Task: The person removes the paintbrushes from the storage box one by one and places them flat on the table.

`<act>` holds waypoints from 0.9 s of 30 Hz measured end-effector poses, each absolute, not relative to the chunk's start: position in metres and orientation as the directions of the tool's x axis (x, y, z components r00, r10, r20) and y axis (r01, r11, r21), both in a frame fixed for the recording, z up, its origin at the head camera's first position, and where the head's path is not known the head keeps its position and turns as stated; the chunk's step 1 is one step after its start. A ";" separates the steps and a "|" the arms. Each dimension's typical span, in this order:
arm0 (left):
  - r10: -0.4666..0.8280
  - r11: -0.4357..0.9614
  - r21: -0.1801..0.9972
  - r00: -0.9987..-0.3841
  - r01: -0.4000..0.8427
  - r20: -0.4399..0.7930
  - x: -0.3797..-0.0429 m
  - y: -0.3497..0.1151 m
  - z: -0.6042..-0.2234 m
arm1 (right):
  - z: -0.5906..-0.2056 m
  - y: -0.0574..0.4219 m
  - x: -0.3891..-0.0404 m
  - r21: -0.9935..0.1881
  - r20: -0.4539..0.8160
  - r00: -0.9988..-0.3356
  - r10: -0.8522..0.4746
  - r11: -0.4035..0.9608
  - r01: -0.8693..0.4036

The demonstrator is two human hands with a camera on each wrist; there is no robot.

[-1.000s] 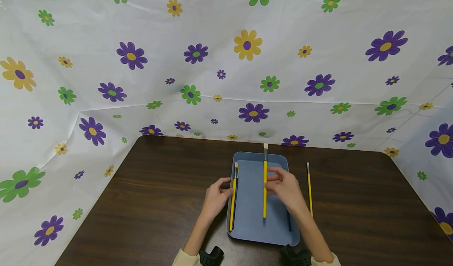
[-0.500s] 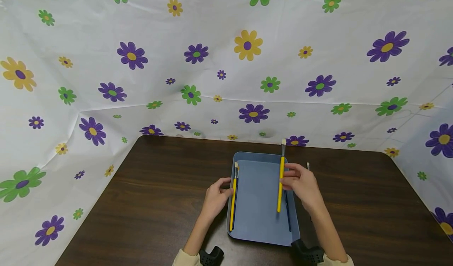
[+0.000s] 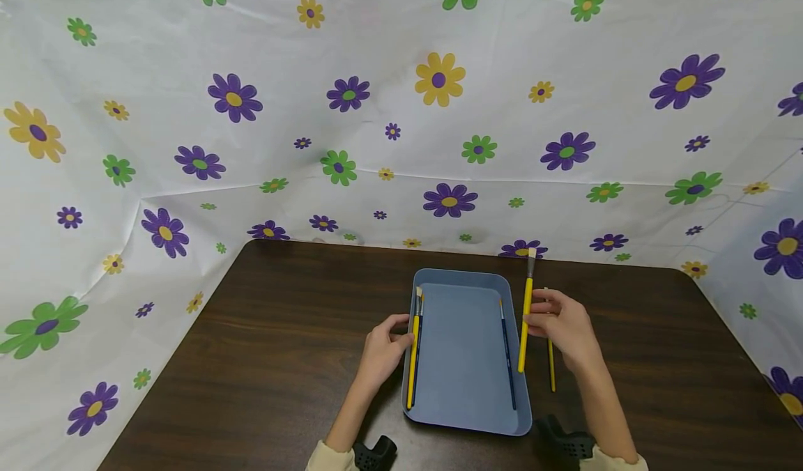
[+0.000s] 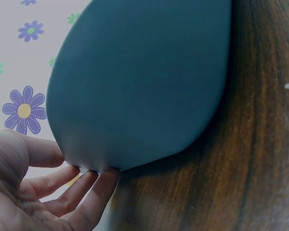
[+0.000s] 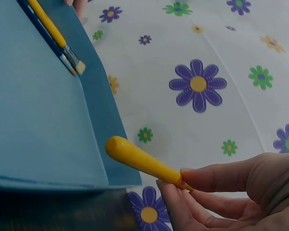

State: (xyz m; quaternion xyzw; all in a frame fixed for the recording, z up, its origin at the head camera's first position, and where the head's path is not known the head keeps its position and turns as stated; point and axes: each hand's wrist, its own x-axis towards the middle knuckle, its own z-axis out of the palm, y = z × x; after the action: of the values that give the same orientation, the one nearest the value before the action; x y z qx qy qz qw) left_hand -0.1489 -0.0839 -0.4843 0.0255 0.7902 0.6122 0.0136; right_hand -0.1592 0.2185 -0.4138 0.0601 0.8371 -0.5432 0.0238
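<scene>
My right hand pinches a yellow-handled paintbrush with pale bristles. The brush points away from me, along the tray's right rim. In the right wrist view the rounded end of its handle sticks out past the fingertips. My left hand holds the left rim of a blue-grey tray; the left wrist view shows its fingertips at the tray's wall. Inside the tray, a yellow paintbrush and a dark blue one lie side by side along the left wall. Another dark blue paintbrush lies near the right wall.
A thin yellow paintbrush lies on the brown wooden table right of the tray, partly covered by my right hand. Behind the table's far edge hangs a white flowered cloth. Black wrist mounts sit on both wrists.
My right hand has carried the yellow paintbrush rightward, from over the tray's middle to its right rim. The dark blue brush on that side has come into full view. The left hand stays put.
</scene>
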 end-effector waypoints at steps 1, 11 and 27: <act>0.055 0.250 0.968 -0.998 0.024 0.010 -0.149 -0.084 -0.484 | -0.414 0.220 -0.159 -0.905 -0.109 -0.991 0.081 0.403 0.132; 0.047 0.261 0.965 -0.999 0.020 0.008 -0.149 -0.083 -0.486 | -0.421 0.241 -0.161 -0.882 -0.130 -0.991 0.039 0.452 0.133; 0.054 0.257 0.966 -0.999 0.019 0.005 -0.149 -0.084 -0.482 | -0.430 0.267 -0.165 -0.861 -0.174 -0.985 0.006 0.484 0.155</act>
State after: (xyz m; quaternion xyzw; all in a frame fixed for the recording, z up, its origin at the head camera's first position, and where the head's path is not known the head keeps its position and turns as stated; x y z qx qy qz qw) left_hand -0.1490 -0.0838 -0.4822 0.0229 0.7928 0.6089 0.0142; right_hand -0.1646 0.2672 -0.4304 0.0470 0.8582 -0.5058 0.0736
